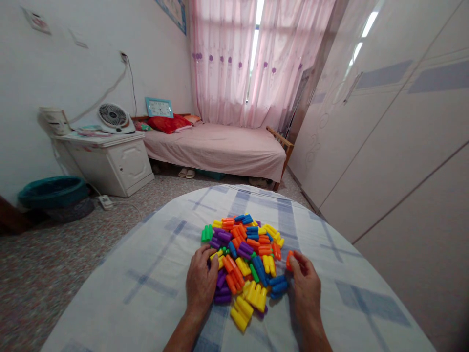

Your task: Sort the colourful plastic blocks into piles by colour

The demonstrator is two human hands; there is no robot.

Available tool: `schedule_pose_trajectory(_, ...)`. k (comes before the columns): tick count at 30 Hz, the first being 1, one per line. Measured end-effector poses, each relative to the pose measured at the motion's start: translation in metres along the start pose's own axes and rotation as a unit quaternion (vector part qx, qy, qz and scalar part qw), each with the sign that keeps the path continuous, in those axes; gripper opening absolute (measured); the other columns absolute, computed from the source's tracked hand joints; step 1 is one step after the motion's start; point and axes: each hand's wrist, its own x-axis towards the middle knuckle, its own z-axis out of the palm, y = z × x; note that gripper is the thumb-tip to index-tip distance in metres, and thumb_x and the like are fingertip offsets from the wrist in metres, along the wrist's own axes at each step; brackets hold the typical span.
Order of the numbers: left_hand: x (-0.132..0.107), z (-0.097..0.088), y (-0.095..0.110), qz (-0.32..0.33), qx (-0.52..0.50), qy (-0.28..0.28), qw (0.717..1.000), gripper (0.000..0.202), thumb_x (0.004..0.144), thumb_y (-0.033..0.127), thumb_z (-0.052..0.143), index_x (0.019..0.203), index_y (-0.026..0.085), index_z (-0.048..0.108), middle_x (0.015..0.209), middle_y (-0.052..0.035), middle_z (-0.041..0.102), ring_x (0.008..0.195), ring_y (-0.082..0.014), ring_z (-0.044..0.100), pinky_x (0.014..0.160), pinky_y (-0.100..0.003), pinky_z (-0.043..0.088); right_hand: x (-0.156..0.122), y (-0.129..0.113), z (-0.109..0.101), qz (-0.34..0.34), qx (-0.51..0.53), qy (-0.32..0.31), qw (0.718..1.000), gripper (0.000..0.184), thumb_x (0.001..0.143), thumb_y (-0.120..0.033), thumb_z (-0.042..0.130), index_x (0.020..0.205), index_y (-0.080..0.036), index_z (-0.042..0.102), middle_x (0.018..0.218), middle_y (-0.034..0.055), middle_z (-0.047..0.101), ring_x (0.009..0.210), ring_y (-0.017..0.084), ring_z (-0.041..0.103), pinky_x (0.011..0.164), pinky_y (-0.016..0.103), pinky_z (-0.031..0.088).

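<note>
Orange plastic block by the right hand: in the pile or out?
Out: the right hand pinches the orange block beside the colourful plastic pile.

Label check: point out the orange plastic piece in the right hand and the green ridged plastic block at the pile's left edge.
Orange plastic piece (289, 261): head view, its exposed side.
Green ridged plastic block (207, 233): head view, middle of ridged face.

Pink curtains (225, 83) behind bed (220, 142); white wall (91, 29); speckled floor (98, 237).

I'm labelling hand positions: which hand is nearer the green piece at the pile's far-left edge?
Left. The left hand is just on the person's side of the green piece; the right hand is across the pile to the right, holding an orange piece.
</note>
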Motion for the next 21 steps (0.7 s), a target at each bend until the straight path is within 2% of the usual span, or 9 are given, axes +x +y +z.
schedule_pose_trajectory(2,0.0,0.0,0.0,-0.001,0.001,0.0,1.0,0.028,0.087,0.034,0.043,0.094,0.019,0.065,0.112,-0.0079,0.06,0.107,-0.0232,0.055,0.096,-0.043,0.044,-0.008,-0.018,0.005,0.022,0.043,-0.018,0.999,0.046,0.073,-0.049,0.063,0.107,-0.019,0.063,0.108,0.007,0.066,0.101,0.025,0.061,0.086,0.037,0.049)
schedule_pose_trajectory(3,0.0,0.0,0.0,-0.002,0.001,0.0,1.0,0.028,0.087,0.034,0.042,0.094,0.019,0.065,0.113,-0.0079,0.06,0.107,-0.0233,0.055,0.096,-0.043,0.044,-0.013,-0.028,0.008,0.021,0.065,-0.047,0.997,0.046,0.072,-0.048,0.064,0.108,-0.019,0.062,0.109,0.0069,0.066,0.102,0.024,0.061,0.086,0.036,0.05)
schedule_pose_trajectory(6,0.0,0.0,0.0,-0.002,0.002,0.0,1.0,0.028,0.087,0.033,0.042,0.095,0.019,0.065,0.113,-0.0081,0.06,0.107,-0.0234,0.054,0.096,-0.043,0.044,-0.027,-0.049,0.018,-0.028,0.107,-0.151,0.982,0.043,0.074,-0.045,0.064,0.109,-0.021,0.061,0.114,0.0076,0.065,0.102,0.023,0.062,0.084,0.035,0.051)
schedule_pose_trajectory(8,0.0,0.0,-0.001,0.0,-0.001,-0.003,1.0,0.027,0.087,0.033,0.042,0.095,0.02,0.065,0.113,-0.008,0.06,0.107,-0.0234,0.054,0.096,-0.043,0.043,-0.031,-0.051,0.019,-0.059,0.077,-0.157,0.983,0.04,0.077,-0.045,0.061,0.109,-0.022,0.062,0.116,0.0076,0.064,0.102,0.022,0.061,0.084,0.034,0.051)
schedule_pose_trajectory(10,0.0,-0.001,0.0,0.001,-0.005,-0.003,1.0,0.027,0.087,0.033,0.042,0.096,0.02,0.065,0.114,-0.008,0.06,0.107,-0.0235,0.054,0.096,-0.043,0.043,-0.029,-0.043,0.015,-0.059,0.025,-0.123,0.99,0.04,0.078,-0.047,0.057,0.108,-0.021,0.062,0.114,0.0078,0.064,0.101,0.023,0.061,0.083,0.034,0.05)
schedule_pose_trajectory(14,-0.001,-0.001,0.002,-0.003,-0.006,-0.004,1.0,0.026,0.088,0.032,0.043,0.096,0.02,0.065,0.114,-0.0077,0.059,0.108,-0.0234,0.054,0.096,-0.042,0.043,-0.008,-0.021,0.005,-0.023,-0.062,-0.037,0.997,0.048,0.079,-0.049,0.052,0.113,-0.016,0.06,0.114,0.01,0.063,0.1,0.025,0.06,0.085,0.037,0.048)
schedule_pose_trajectory(16,-0.001,-0.002,0.003,-0.005,-0.005,-0.003,1.0,0.026,0.088,0.032,0.043,0.096,0.021,0.065,0.114,-0.0074,0.059,0.107,-0.0234,0.055,0.096,-0.042,0.044,0.009,-0.015,0.006,-0.045,-0.106,-0.026,0.993,0.051,0.078,-0.047,0.05,0.117,-0.015,0.058,0.118,0.0117,0.06,0.106,0.026,0.057,0.09,0.04,0.046)
schedule_pose_trajectory(18,-0.001,-0.002,0.003,-0.007,-0.005,-0.001,1.0,0.025,0.088,0.032,0.044,0.096,0.021,0.065,0.114,-0.0071,0.059,0.108,-0.0233,0.055,0.096,-0.042,0.044,0.028,-0.015,0.015,-0.102,-0.149,-0.05,0.982,0.052,0.077,-0.042,0.048,0.12,-0.016,0.057,0.122,0.0123,0.058,0.113,0.027,0.053,0.094,0.041,0.043)
schedule_pose_trajectory(21,-0.001,-0.001,0.003,-0.012,-0.002,-0.003,1.0,0.025,0.088,0.032,0.043,0.096,0.021,0.064,0.114,-0.007,0.059,0.109,-0.0227,0.054,0.096,-0.041,0.044,0.054,-0.019,0.036,-0.19,-0.201,-0.124,0.953,0.052,0.073,-0.027,0.047,0.123,-0.018,0.057,0.127,0.0102,0.055,0.12,0.025,0.048,0.101,0.042,0.037)
